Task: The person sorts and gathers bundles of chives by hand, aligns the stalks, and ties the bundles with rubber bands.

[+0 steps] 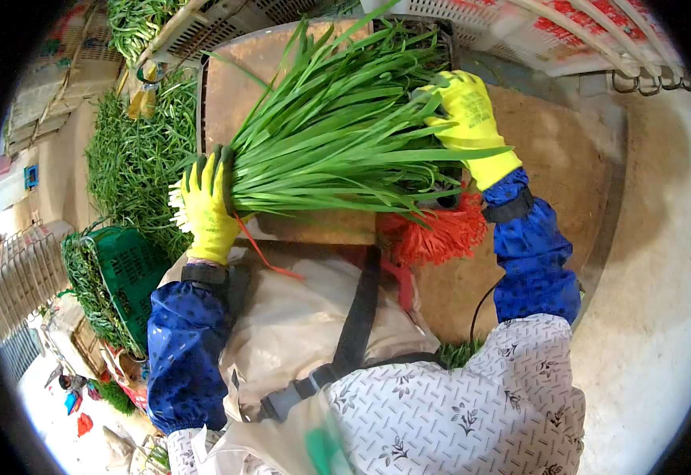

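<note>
A large bunch of garlic chives [337, 134] lies fanned out over the board in front of me, its long green leaves pointing right. My left hand [207, 210], in a yellow glove, is closed around the bunch's stem end; pale stem ends stick out on its far side. A thin red tie [262, 252] trails from beneath this hand. At the leafy end, my right hand [472, 123], also gloved in yellow, has its fingers curled against the leaves. Its fingertips are partly hidden. Below the leaf tips is a thick bundle of red ties [444, 229].
Heaped greens [136, 150] lie to the left, beside a green crate [128, 277] holding more. White plastic baskets [33, 265] stand at far left and along the back. A brown board [551, 174] extends right. A plastic apron [306, 309] covers my lap.
</note>
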